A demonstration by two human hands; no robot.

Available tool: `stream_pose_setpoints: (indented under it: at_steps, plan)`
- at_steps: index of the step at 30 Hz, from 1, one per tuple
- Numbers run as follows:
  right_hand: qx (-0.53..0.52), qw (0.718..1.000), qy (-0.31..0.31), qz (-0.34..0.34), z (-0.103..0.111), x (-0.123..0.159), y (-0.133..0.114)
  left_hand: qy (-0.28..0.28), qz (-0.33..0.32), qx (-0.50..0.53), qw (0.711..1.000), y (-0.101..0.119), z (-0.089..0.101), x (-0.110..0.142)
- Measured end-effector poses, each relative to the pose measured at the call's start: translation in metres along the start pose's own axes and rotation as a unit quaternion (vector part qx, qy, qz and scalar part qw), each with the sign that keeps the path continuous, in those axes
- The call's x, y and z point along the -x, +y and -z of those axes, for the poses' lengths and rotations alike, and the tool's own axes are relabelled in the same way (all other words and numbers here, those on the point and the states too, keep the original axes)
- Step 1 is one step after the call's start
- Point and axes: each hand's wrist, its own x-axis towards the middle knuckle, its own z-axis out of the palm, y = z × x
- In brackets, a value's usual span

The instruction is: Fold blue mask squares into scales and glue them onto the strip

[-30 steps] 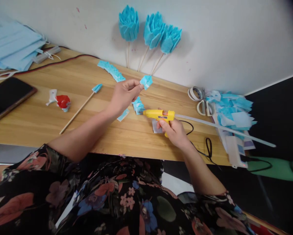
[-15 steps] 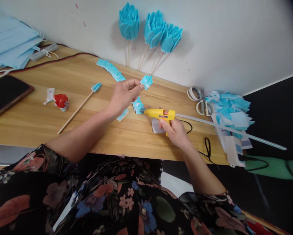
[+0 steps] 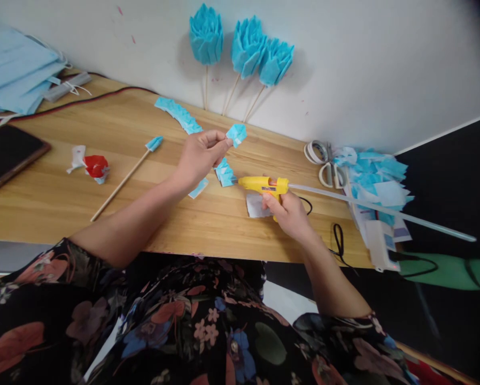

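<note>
Between thumb and fingers, my left hand [image 3: 206,155] pinches a small blue petal [image 3: 237,134] above the table. My right hand [image 3: 286,209] grips a yellow hot glue gun [image 3: 262,185], its nozzle pointing left toward a row of overlapping blue petals [image 3: 224,172]. I cannot tell whether the nozzle touches them. A long clear glue stick [image 3: 380,212] sticks out of the gun's back. Part of the petal row is hidden behind my left hand. To the left lies a wooden stick [image 3: 122,184] with a small blue bud [image 3: 154,143] on its end.
Three blue flowers on sticks [image 3: 206,37] lean against the wall. Tape [image 3: 316,152], scissors [image 3: 331,175] and a pile of blue pieces [image 3: 378,176] lie at right. A red wrapped piece [image 3: 97,167], a phone [image 3: 11,158] and face masks [image 3: 17,69] lie at left.
The whole view has shifted slightly. My left hand still pinches the petal. The glue gun's nozzle sits very slightly farther right of the petal row.
</note>
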Motion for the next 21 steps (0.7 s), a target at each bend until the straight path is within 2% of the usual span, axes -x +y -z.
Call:
stream_pose_setpoints:
  at_steps: [7, 17, 21]
  plan:
    - [0.033, 0.999, 0.02, -0.002, 0.002, 0.0, -0.002, 0.0, -0.003, 0.01, 1.0, 0.001, 0.0, 0.0]
    - [0.113, 0.994, 0.003, 0.003, 0.001, -0.001, -0.005, 0.002, -0.001, -0.006, 1.0, 0.002, 0.0, 0.001]
    - [0.164, 0.986, -0.002, 0.027, 0.0, 0.001, -0.012, 0.004, 0.006, -0.016, 1.0, 0.001, 0.0, 0.001]
